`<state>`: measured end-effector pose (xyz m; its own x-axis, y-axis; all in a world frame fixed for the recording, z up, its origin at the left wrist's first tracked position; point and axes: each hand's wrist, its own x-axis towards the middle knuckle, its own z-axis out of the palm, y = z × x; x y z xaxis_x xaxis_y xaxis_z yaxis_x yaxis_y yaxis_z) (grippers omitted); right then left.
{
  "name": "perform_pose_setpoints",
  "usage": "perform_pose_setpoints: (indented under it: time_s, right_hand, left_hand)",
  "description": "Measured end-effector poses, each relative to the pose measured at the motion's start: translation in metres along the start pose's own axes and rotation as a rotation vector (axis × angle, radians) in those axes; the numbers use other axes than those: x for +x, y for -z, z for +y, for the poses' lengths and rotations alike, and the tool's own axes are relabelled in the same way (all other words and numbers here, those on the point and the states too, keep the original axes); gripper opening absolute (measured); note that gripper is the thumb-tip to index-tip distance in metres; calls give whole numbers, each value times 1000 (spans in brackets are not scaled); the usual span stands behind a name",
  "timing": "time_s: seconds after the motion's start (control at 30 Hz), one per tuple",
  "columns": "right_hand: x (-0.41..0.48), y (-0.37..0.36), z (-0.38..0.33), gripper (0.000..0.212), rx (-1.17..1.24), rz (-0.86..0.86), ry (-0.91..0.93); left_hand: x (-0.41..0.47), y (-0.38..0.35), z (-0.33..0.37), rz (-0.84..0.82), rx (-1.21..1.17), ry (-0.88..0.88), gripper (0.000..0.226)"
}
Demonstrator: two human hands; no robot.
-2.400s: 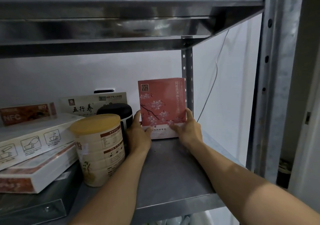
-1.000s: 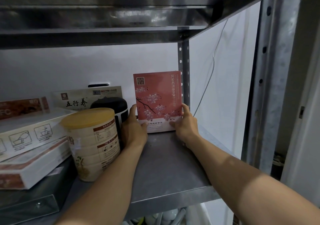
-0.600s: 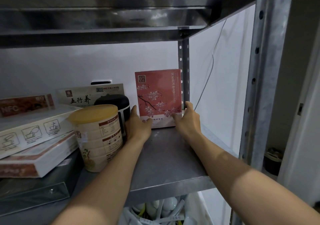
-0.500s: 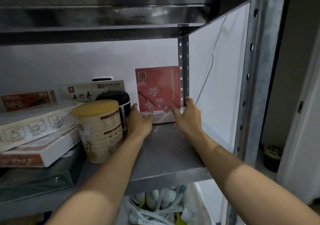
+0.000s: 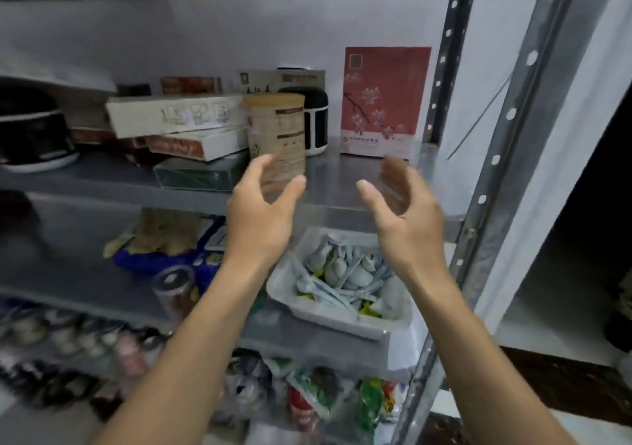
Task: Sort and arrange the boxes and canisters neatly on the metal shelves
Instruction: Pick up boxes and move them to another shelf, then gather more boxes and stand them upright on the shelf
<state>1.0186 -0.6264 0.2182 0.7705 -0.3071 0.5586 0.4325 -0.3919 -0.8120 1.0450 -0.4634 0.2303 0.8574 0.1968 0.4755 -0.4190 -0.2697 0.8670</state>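
Note:
A red box with a blossom print (image 5: pixel 384 100) stands upright at the back right of the metal shelf (image 5: pixel 345 184), beside the rear post. Left of it stand a tan canister with a yellow lid (image 5: pixel 277 133) and a black-and-white canister (image 5: pixel 313 121). White and red flat boxes (image 5: pixel 178 119) lie stacked further left on a dark green box (image 5: pixel 198 174). My left hand (image 5: pixel 263 212) and my right hand (image 5: pixel 402 212) hover in front of the shelf edge, palms facing each other, fingers loosely spread, holding nothing.
A black-and-white round appliance (image 5: pixel 32 133) sits at the far left of the shelf. On the shelf below are a white tray of spoons (image 5: pixel 342 283), a blue package (image 5: pixel 164 256) and a small jar (image 5: pixel 174 290). Packets and bottles fill the lowest shelf. The perforated front post (image 5: pixel 492 160) stands at the right.
Both hands have let go of the red box and pulled back toward me. The box stays upright at the back. The view has tilted down, showing the lower shelves.

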Motion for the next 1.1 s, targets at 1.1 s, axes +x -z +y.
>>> perform_pose_setpoints:
  time_s: [1.1]
  right_hand:
    - [-396, -228, 22, 41, 257, -1256, -369]
  left_hand:
    - [-436, 334, -138, 974, 207, 856, 30]
